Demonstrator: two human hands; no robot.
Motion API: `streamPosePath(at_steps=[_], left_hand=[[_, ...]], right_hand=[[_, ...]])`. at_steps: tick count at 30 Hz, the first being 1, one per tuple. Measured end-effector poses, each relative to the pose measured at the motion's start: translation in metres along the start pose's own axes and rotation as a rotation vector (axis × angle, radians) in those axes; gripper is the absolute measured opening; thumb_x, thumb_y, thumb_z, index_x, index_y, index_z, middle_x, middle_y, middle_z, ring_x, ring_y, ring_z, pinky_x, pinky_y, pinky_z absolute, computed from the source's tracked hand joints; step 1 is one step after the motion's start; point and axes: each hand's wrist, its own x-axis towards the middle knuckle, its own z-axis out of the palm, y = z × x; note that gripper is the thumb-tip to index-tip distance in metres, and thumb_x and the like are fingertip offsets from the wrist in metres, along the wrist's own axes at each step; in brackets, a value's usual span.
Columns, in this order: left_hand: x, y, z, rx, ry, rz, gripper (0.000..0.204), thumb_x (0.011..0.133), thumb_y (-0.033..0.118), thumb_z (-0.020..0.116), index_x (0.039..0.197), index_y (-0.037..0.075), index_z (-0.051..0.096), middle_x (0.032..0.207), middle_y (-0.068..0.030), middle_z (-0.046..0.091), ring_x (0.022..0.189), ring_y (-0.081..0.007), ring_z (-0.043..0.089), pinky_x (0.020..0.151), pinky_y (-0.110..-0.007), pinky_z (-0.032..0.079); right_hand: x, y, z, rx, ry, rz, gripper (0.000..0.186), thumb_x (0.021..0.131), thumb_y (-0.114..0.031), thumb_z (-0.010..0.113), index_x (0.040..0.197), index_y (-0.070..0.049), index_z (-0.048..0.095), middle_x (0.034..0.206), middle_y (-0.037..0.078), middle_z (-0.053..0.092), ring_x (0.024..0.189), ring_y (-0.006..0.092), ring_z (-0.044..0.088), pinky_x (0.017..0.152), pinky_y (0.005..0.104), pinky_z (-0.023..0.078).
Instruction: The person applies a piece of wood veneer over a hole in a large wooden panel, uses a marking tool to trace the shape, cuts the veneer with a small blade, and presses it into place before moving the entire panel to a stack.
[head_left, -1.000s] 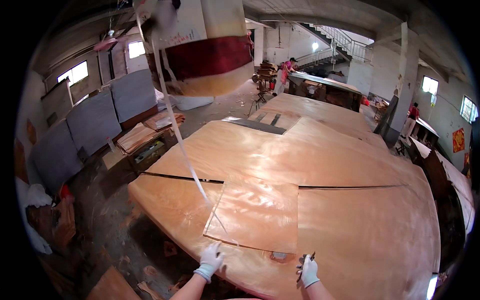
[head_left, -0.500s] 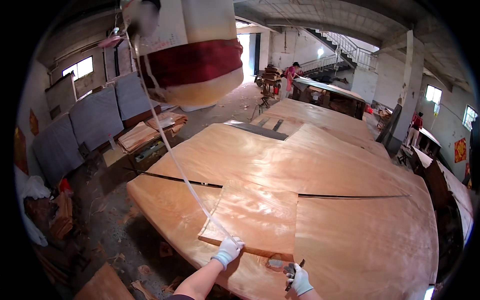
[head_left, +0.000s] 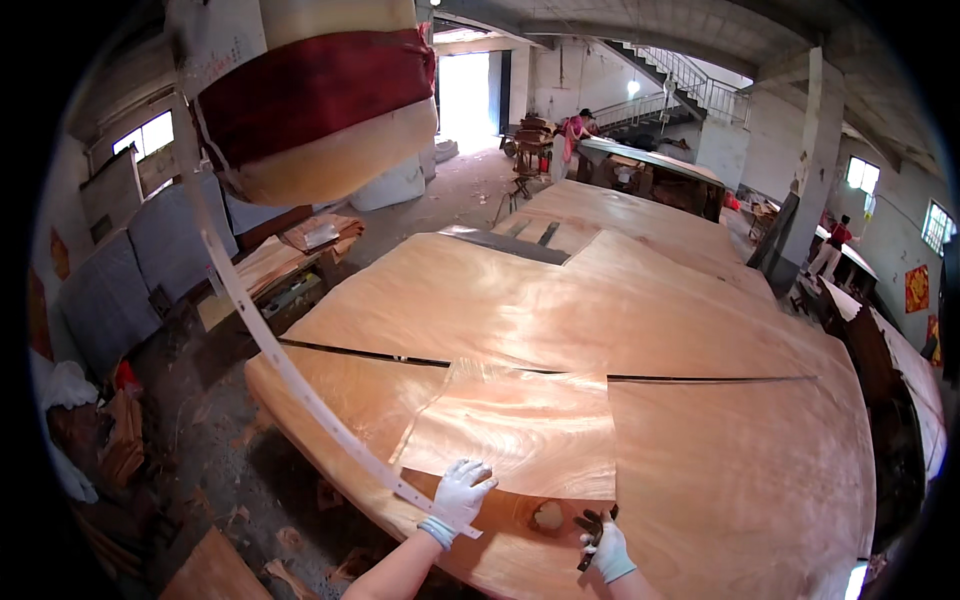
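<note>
My left hand [head_left: 464,492], in a white glove, has its fingers stretched out at the near left edge of a small rectangular wood veneer sheet [head_left: 520,430]. A long white perforated tape strip [head_left: 310,400] hangs down from the upper left and crosses at this hand's wrist, its loose end just beyond. In my gloved right hand [head_left: 606,552] is a narrow dark tool, its kind unclear, close to the sheet's near right corner. Between the hands a pale, ragged-edged spot [head_left: 547,516] shows in the large veneer sheet [head_left: 720,460] underneath.
A large roll with a dark red band [head_left: 320,100] hangs at the upper left. A long dark slit [head_left: 710,379] crosses the large sheet. Scraps litter the floor at left, near stacked veneer [head_left: 260,270]. One person [head_left: 572,140] works at the back, another [head_left: 832,245] at far right.
The view has shifted slightly. My left fingers have opened from around the tape's end, which now lies by the wrist. My right hand still holds the dark tool near the sheet's corner.
</note>
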Motion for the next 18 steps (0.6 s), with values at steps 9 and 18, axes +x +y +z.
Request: streamPosePath(at_steps=[9,18], left_hand=[[-0.047,-0.022,0.084,-0.039,-0.247,-0.115,0.019,0.079,0.016,0.059,0.094,0.016,0.07,0.117,-0.0095,0.062,0.114,-0.0278,0.055,0.101,-0.044,0.041],[-0.022,-0.028,0.07,-0.068,-0.18,-0.171,0.021,0.072,0.007,0.06,0.089,0.015,0.068,0.112,-0.0103,0.062,0.107,-0.0308,0.056,0.093,-0.042,0.045]], right_hand=[[0.025,-0.02,0.015,0.064,0.028,0.047,0.042,0.095,-0.051,0.052,0.11,-0.013,0.057,0.094,0.009,0.071,0.052,0.0118,0.052,0.037,0.0233,0.032],[0.027,-0.057,0.037,-0.285,0.043,-0.063,0.025,0.088,-0.031,0.064,0.083,-0.006,0.065,0.069,0.005,0.06,0.048,0.0103,0.045,0.037,0.0226,0.03]])
